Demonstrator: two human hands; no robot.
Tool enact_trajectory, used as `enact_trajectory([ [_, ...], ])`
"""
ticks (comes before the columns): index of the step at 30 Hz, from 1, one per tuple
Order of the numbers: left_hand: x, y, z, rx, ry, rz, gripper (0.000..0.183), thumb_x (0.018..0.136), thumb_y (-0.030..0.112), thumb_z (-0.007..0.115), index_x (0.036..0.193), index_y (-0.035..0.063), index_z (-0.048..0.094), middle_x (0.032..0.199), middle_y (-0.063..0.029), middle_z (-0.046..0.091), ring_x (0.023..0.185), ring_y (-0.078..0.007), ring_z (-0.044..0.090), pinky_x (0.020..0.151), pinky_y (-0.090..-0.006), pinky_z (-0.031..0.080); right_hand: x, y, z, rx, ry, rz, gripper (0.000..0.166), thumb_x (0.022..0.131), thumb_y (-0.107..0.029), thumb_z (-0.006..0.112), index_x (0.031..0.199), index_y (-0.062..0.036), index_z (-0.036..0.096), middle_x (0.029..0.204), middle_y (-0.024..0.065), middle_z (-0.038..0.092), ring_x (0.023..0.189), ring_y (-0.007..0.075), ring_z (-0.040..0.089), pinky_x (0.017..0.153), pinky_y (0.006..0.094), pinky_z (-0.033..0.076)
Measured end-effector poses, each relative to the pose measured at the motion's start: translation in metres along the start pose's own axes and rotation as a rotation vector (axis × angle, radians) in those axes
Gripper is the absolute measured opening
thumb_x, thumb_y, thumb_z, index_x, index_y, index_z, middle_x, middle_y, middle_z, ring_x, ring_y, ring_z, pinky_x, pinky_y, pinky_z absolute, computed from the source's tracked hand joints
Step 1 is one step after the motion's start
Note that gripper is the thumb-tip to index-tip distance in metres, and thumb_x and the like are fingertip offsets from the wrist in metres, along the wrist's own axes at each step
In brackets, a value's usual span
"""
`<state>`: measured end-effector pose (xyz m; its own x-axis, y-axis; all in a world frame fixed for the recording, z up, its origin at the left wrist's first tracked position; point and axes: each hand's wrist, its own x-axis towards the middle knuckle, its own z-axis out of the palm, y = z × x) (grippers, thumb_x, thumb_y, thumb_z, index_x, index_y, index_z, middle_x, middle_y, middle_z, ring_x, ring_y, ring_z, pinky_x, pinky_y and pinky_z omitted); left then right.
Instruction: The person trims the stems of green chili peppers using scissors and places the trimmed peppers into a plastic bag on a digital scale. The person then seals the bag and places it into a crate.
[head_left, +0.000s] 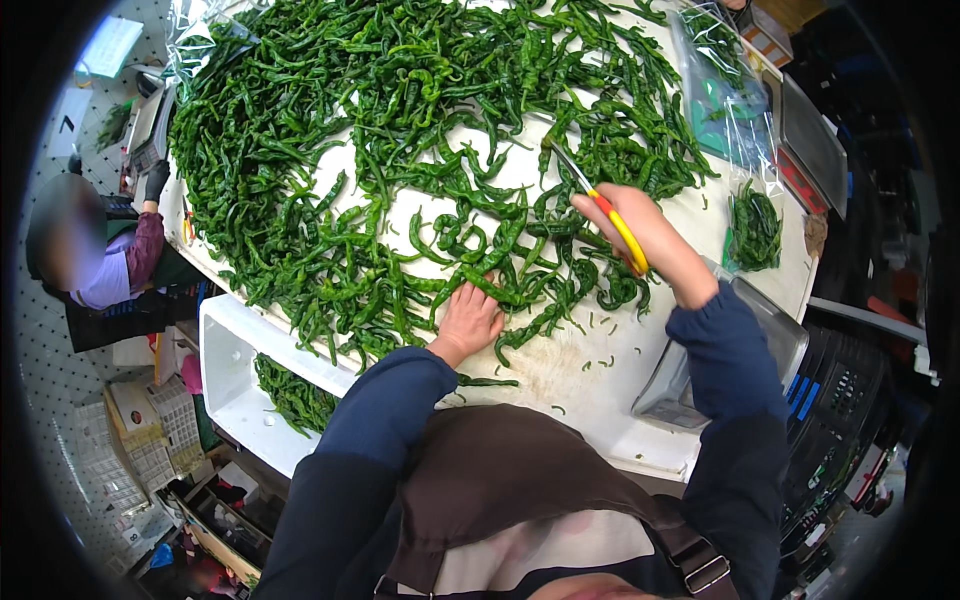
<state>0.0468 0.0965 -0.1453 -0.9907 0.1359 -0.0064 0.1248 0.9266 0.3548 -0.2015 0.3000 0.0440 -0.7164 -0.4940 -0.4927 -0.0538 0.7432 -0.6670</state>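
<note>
Green chili peppers (420, 82) lie in a broad heap across the white tabletop (540, 382) before me. My right hand (626, 217) grips scissors (630, 240) with red and yellow handles. Their blades point up and left over the peppers, and the tips reach the bare gap near the heap's right side. My left hand (471, 319) rests palm down at the near edge of the heap, its fingers extended against a few curved peppers. I see nothing held in it. Small cut stems (598, 365) are scattered on the table to its right.
A white foam box (225, 330) with peppers inside stands at the table's left edge. On the right are a clear plastic tub (671, 382), a bagged bunch of peppers (754, 232), plastic bags (720, 112) and a scale (810, 142). A gloved person (112, 255) is at far left.
</note>
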Motion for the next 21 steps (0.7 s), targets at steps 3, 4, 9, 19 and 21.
enact_trajectory([
  [3,-0.002,0.004,-0.003,0.003,0.002,-0.019,0.038,0.085,0.028,0.062,0.115,0.0046,0.057,0.131,-0.0198,0.051,0.122,-0.0385,0.046,0.104,-0.0486,0.037,-0.057,0.010,0.012,-0.071,0.058,-0.086,0.050,0.096,-0.049,0.060,0.082,-0.0015,0.060,0.056,0.0115,0.058,0.044,0.0231,0.058,0.047,0.0343,0.047],
  [4,-0.001,0.005,-0.004,0.005,0.053,0.001,0.036,0.085,0.028,0.061,0.112,0.0043,0.058,0.127,-0.0199,0.052,0.120,-0.0385,0.046,0.103,-0.0487,0.038,-0.077,0.011,0.015,-0.047,0.039,-0.045,0.047,0.096,-0.048,0.061,0.081,-0.0028,0.059,0.056,0.0120,0.057,0.045,0.0235,0.059,0.047,0.0339,0.047],
  [9,-0.004,0.010,-0.014,-0.030,0.024,-0.041,0.034,0.084,0.023,0.063,0.109,0.0003,0.057,0.120,-0.0203,0.052,0.118,-0.0386,0.048,0.099,-0.0474,0.040,-0.182,0.013,0.039,0.047,0.029,-0.016,0.042,0.097,-0.042,0.061,0.084,-0.0024,0.054,0.057,0.0085,0.055,0.044,0.0193,0.058,0.045,0.0326,0.046],
  [19,-0.232,0.146,-0.087,-0.257,0.378,-0.357,0.023,0.083,0.009,0.062,0.105,0.0055,0.063,0.110,-0.0118,0.058,0.106,-0.0329,0.055,0.087,-0.0425,0.044,-0.307,0.036,0.098,0.148,-0.230,0.013,0.038,0.100,-0.035,0.057,0.079,-0.0044,0.049,0.054,0.0025,0.048,0.036,0.0135,0.049,0.033,0.0293,0.036],
  [21,-0.308,0.163,-0.090,-0.334,0.321,-0.498,0.018,0.086,0.013,0.063,0.102,0.0065,0.063,0.108,-0.0099,0.058,0.106,-0.0311,0.055,0.087,-0.0426,0.044,-0.304,0.065,0.121,0.069,-0.223,-0.130,0.036,0.100,-0.034,0.056,0.080,-0.0045,0.050,0.054,0.0024,0.046,0.036,0.0133,0.048,0.031,0.0294,0.035],
])
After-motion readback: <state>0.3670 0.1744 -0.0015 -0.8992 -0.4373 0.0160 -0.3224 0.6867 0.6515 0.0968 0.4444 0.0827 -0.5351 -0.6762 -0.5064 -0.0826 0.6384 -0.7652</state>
